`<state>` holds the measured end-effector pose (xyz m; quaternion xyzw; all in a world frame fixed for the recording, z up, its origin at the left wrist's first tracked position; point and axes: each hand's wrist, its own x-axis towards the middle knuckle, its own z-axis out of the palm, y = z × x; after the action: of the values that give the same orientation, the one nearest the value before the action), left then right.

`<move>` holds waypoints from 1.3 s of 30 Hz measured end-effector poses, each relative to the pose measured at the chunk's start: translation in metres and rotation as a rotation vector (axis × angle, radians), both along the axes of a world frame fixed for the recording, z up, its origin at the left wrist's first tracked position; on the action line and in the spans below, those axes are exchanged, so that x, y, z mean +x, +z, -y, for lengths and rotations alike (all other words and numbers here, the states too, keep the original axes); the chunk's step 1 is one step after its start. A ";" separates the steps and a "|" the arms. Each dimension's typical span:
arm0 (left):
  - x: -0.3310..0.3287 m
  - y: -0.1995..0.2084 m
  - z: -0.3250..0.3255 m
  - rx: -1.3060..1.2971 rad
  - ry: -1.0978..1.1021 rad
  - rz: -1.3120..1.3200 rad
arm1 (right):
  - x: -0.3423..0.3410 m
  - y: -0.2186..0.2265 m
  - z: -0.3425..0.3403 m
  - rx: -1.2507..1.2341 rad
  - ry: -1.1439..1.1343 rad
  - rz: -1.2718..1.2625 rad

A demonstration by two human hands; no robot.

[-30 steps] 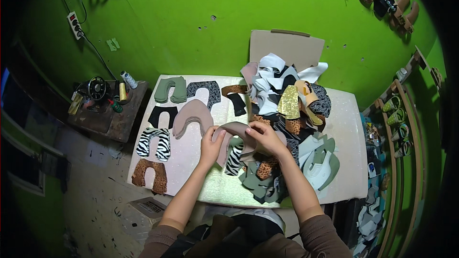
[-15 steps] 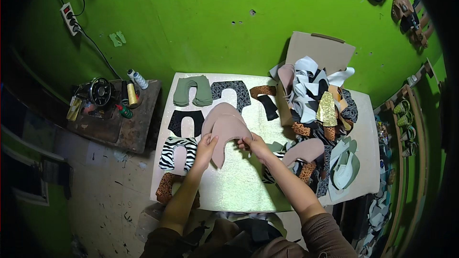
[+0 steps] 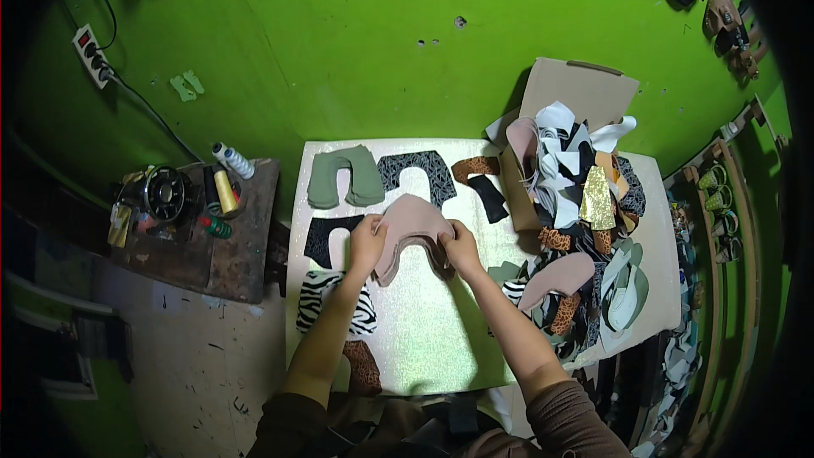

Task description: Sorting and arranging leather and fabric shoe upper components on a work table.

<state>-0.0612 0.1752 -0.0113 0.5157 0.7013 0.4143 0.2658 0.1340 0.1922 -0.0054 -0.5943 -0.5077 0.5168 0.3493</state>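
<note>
Between my hands is a stack of dusty-pink U-shaped shoe upper pieces [image 3: 413, 216], its edges nearly lined up and its opening toward me. My left hand [image 3: 366, 246] grips the left side, and my right hand [image 3: 460, 250] grips the right side, thumbs on top. Close by on the pale shiny table [image 3: 415, 348] lie a green stack of similar pieces [image 3: 360, 176], a grey-black patterned piece [image 3: 428, 168], black pieces [image 3: 317, 242] partly behind my left hand, zebra-print pieces [image 3: 314, 295] and leopard-print pieces [image 3: 363, 369].
An open cardboard box [image 3: 519, 191] overflowing with scraps stands at the back right. Nearer me is a mixed pile with a loose pink piece [image 3: 555, 282] and white-and-green pieces [image 3: 626, 297]. A sewing machine [image 3: 165, 193] and thread cones [image 3: 233, 161] occupy a wooden table at left.
The fanned-out pink pieces are now squared into one stack. Both hands have come to its two sides, and its opening faces me. My view has shifted slightly.
</note>
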 end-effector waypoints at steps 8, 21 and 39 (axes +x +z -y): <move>-0.005 -0.003 -0.001 -0.052 -0.037 -0.070 | -0.004 0.019 0.006 0.016 -0.014 0.240; 0.018 -0.027 0.037 0.046 -0.296 -0.864 | 0.014 -0.005 0.036 0.752 0.432 0.913; 0.227 0.060 0.055 -0.030 -0.525 -0.259 | 0.182 0.110 0.074 0.622 0.273 1.102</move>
<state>0.1657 0.1200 0.0483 0.7241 0.5780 0.2517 0.2797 0.3164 0.1181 0.1044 -0.5737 -0.8096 0.0045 0.1244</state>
